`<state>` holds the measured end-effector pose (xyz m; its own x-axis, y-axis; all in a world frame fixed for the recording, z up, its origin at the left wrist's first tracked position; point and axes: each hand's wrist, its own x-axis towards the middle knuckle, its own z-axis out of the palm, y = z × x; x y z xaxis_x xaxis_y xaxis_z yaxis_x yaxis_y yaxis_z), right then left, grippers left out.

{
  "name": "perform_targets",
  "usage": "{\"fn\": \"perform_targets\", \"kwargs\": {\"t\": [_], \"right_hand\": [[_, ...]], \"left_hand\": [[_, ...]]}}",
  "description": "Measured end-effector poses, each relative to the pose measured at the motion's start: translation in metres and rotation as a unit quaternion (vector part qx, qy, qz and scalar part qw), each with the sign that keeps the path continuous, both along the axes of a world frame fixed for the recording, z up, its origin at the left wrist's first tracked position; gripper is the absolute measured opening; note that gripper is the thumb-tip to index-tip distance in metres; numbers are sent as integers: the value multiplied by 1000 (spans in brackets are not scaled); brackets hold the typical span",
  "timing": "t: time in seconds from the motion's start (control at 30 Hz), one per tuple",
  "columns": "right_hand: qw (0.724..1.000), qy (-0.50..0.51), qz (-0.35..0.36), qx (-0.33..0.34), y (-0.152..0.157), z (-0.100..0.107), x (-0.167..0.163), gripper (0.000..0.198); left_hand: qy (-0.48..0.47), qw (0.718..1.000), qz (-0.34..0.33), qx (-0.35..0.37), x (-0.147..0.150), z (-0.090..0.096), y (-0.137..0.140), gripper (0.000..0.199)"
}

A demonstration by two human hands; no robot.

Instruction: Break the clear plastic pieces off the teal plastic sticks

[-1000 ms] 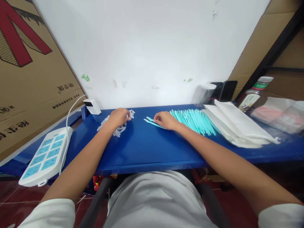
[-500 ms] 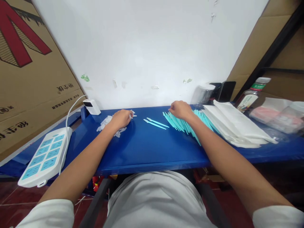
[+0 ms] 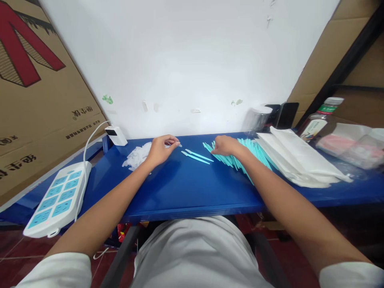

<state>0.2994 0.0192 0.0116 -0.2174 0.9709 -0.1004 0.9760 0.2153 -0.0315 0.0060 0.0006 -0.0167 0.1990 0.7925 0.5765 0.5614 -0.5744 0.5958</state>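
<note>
left hand (image 3: 161, 149) nearer two teal sticks (image 3: 195, 157), blue table (image 3: 186, 188) by white wall (image 3: 180, 72)

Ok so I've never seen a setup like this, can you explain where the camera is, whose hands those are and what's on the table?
There's no machine here: these are a person's own bare hands. One camera, worn on the head, takes every picture, looking forward and down.

On the blue table, the left hand pinches a small whitish piece beside a heap of similar pieces. The right hand is at a pile of turquoise sticks; whether it grips one, I can't tell. Two more turquoise sticks lie side by side between the hands. Farther right are white sheets and a bottle.
</note>
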Motion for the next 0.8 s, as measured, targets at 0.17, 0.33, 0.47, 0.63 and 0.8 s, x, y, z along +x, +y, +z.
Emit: {"fn": "perform_targets", "kwargs": {"t": [0.17,0.33,0.47,0.63,0.8], "right_hand": [[1000,-25,4,12,-4,2,-4,29],[999,-26,-3,34,-7,3,-7,30],[998,-13,-12,63,-6,4,-5,25],[1000,8,7,19,-9,6,-4,30],[1000,1,21,8,-14,4,-10,17]], "left_hand": [[-54,997,-12,-48,3,4,-2,31],[-76,995,-13,-69,4,2,-1,37],[-80,993,-18,-84,4,1,0,40],[-96,991,-17,-96,3,1,-1,45],[-117,986,-28,-112,3,-2,1,43]]}}
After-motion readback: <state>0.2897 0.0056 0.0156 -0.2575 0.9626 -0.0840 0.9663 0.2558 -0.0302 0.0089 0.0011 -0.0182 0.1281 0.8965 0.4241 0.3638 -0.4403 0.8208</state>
